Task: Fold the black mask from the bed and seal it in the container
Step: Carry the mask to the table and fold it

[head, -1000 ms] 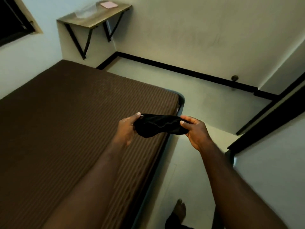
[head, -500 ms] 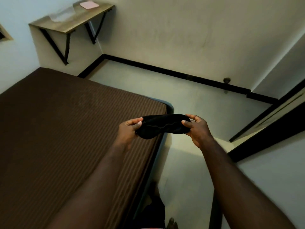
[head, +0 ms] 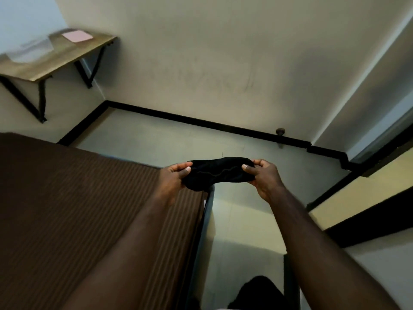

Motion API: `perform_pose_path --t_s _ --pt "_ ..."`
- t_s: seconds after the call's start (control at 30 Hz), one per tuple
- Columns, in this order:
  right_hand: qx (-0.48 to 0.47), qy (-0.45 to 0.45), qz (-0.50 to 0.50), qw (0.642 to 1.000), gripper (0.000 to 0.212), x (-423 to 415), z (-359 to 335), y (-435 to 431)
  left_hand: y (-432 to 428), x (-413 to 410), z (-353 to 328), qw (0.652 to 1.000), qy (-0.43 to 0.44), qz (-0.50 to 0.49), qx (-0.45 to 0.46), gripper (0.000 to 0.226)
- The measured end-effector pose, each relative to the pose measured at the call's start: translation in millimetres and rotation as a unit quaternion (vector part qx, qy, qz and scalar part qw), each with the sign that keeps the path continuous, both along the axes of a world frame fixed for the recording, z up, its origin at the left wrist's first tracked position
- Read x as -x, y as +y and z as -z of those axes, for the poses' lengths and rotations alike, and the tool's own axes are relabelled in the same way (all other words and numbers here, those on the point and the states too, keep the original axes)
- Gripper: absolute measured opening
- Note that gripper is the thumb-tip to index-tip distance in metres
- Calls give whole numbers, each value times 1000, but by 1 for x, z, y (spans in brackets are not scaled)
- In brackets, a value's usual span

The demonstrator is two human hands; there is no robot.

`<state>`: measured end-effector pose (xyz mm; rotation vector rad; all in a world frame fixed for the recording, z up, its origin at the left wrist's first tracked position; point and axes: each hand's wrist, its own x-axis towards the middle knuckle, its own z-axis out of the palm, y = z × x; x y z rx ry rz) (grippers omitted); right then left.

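The black mask (head: pixel 218 172) is stretched out in the air above the bed's corner, held at both ends. My left hand (head: pixel 172 180) pinches its left end between thumb and fingers. My right hand (head: pixel 262 175) pinches the right end the same way. A clear container (head: pixel 31 50) stands on the wall shelf (head: pixel 67 59) at the far left, blurred, with a pink lid (head: pixel 77 36) lying beside it on the shelf.
The bed (head: pixel 67 209) with its brown ribbed cover fills the lower left. Pale floor (head: pixel 156 139) runs between the bed and the wall. A doorstop (head: pixel 280 131) sticks out at the skirting. A dark door frame (head: pixel 368 215) stands at the right.
The view has swung right and tilted up, so the bed and shelf shifted left. Both hands kept hold of the mask and carried it past the bed's corner.
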<state>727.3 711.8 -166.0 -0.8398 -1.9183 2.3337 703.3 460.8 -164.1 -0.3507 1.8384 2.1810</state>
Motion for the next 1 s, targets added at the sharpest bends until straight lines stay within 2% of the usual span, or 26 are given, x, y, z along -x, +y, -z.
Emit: perform_pose_path --t_s 0.13,0.23,0.43,0.7,0.87,1.0 --pt "10 14 15 1000 39 51 4 32 36 52 4 1000 -6 -2 -10 19" --pt "15 36 -14 999 42 93 7 65 69 97 12 999 -17 -19 -20 14" --pt "3 30 -33 999 18 177 9 142 148 177 17 998 -53 -28 -24 15" --pt "116 -12 -38 992 32 266 9 201 203 261 21 996 -64 -58 -18 22" --pt "108 -24 -74 991 41 321 23 212 210 310 32 993 -69 -96 -29 18" --pt "90 -22 -118 989 39 381 31 214 210 356 46 987 -75 -132 -48 23"
